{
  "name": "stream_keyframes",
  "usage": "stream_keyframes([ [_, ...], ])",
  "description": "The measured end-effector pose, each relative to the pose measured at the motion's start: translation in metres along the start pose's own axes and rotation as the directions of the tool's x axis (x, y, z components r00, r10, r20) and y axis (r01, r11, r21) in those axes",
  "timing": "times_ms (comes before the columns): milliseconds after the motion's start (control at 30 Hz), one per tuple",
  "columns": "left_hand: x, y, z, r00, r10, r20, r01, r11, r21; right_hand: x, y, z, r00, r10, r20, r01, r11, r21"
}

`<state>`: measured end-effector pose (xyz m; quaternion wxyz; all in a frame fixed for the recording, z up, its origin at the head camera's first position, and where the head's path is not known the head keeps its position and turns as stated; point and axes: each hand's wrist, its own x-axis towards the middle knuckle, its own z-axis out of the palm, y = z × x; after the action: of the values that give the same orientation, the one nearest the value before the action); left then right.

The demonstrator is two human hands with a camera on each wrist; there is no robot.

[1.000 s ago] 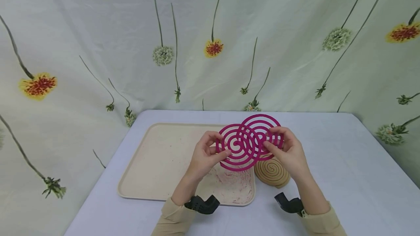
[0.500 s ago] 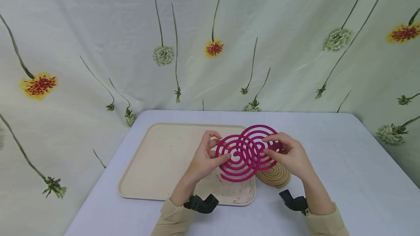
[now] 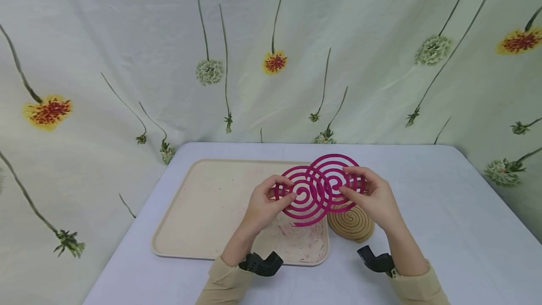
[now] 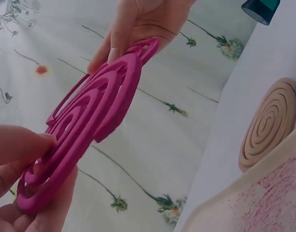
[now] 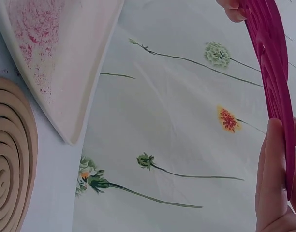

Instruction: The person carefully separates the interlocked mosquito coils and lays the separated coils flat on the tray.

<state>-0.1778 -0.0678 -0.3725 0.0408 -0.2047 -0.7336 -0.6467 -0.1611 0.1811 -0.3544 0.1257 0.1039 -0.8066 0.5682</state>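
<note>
Two magenta mosquito coils overlap in mid-air in front of me, the left coil [image 3: 313, 222] lower than the right coil [image 3: 334, 156]. My left hand [image 3: 262, 206] pinches the left coil between thumb and fingers. The right coil is pinched by my right hand [image 3: 378, 199] at its outer side. In the left wrist view the magenta coils [image 4: 114, 116] appear nearly edge-on, their turns crossing where they overlap. Seen from the right wrist, the magenta coils [image 5: 274, 72] are a thin slanted band. Whether the turns are interlocked cannot be told.
Below the hands a beige tray [image 3: 203, 215] lies on the white table [image 3: 436, 211], with pink crumbs at its right end. Tan coils [image 3: 351, 225] lie flat beside the tray's right edge. A flower-patterned cloth [image 3: 372, 60] hangs behind the table.
Both hands lowered the magenta coils, then lifted them partway back up. The left coil's free outer end now sits further right, and my left fingers have closed nearer its rim.
</note>
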Motion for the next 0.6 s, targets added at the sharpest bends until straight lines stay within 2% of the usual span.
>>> stream_keyframes([
  [133, 0.001, -0.0006, -0.0006, 0.999, -0.003, -0.051, 0.001, 0.999, -0.053, 0.0003, 0.0, 0.0018, 0.999, -0.006, -0.044, 0.007, 0.999, 0.035],
  [367, 0.0021, 0.0003, -0.0026, 0.998, 0.016, -0.053, -0.025, 0.986, -0.164, -0.0002, 0.0007, 0.0035, 0.995, -0.02, -0.095, 0.028, 0.997, 0.079],
  [600, 0.0031, -0.0018, -0.0046, 0.991, 0.04, -0.128, -0.066, 0.977, -0.202, 0.0, -0.0009, 0.0029, 0.98, -0.031, -0.198, 0.064, 0.984, 0.164],
])
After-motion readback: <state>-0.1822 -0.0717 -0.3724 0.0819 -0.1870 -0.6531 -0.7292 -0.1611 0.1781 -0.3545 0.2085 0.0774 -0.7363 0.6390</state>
